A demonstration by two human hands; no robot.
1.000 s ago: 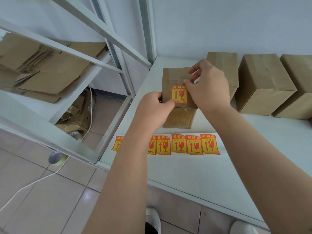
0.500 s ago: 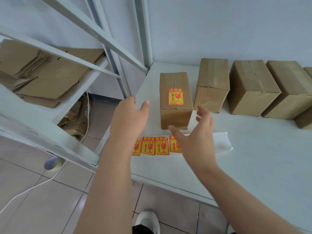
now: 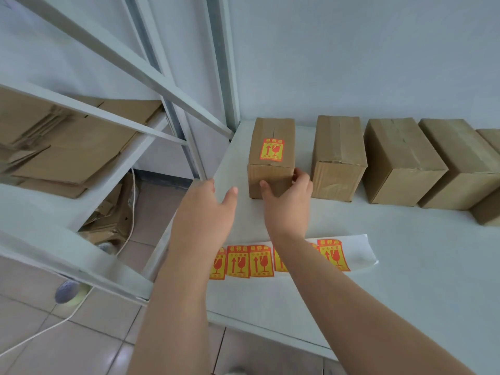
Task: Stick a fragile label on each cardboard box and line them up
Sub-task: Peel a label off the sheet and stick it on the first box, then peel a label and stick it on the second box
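Observation:
A cardboard box with a red and yellow fragile label on its top stands at the left end of the white table. My right hand grips its near right corner, thumb on the front face and fingers round the right edge. Just left of the box, my left hand hovers with straight fingers and touches nothing. A backing sheet of fragile labels lies near the table's front edge, partly under my forearms. To the right, three unlabelled boxes stand in a row.
A further box shows at the right edge. A white metal shelf frame slants across the left, with flattened cardboard on its shelf. A white cable runs over the tiled floor below.
Both hands let go of the labelled box and drew back. Now the right hand has returned to grip the box's near right corner, and the left hand has moved up beside it.

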